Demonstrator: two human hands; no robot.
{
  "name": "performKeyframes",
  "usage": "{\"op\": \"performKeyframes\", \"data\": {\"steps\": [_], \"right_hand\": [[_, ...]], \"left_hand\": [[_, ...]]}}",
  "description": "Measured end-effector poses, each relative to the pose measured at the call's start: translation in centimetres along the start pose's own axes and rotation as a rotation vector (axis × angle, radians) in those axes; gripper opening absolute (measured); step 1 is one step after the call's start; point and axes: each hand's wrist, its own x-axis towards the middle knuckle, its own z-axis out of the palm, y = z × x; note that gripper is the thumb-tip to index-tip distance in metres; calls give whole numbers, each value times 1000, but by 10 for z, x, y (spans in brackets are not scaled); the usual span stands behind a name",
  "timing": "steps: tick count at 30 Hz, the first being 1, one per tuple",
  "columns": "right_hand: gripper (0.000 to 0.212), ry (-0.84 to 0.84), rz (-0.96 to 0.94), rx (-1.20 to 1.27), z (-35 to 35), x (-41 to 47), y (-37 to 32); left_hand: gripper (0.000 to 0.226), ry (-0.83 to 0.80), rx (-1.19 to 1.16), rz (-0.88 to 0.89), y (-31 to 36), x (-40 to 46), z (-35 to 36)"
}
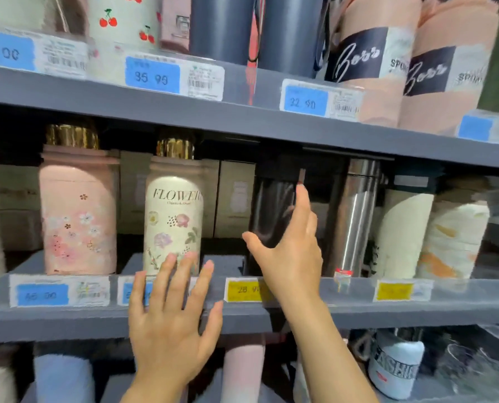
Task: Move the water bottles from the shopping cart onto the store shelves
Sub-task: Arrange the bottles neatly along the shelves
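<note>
While spread, right hand (289,251) touches black bottle (271,210) | left hand (170,324) splayed, holding nothing

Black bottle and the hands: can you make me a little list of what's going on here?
place: middle shelf of a store rack
black bottle: upright, between flower bottle and steel bottle
right hand: fingers straight, touching the black bottle, thumb spread, no grip
left hand: open, fingers spread before the shelf edge, holding nothing
pink bottle: upright, left of the flower bottle
yellow tag: on the shelf edge below the black bottle
cart: not in view
</note>
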Motion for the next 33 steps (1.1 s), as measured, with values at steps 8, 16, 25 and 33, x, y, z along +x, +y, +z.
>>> {"op": "performKeyframes", "data": {"steps": [8, 16, 25, 33], "right_hand": [[94, -327, 33, 442, -26, 23, 31], [84, -387, 109, 473, -26, 24, 34], [105, -275, 115, 288, -20, 17, 22], [55, -515, 217, 579, -29, 33, 35]], "left_hand": [[45, 1, 102, 32, -2, -2, 5], [45, -6, 112, 38, -2, -2, 2], [45, 8, 101, 62, -4, -2, 3], [45, 25, 123, 82, -5, -2, 6]]}}
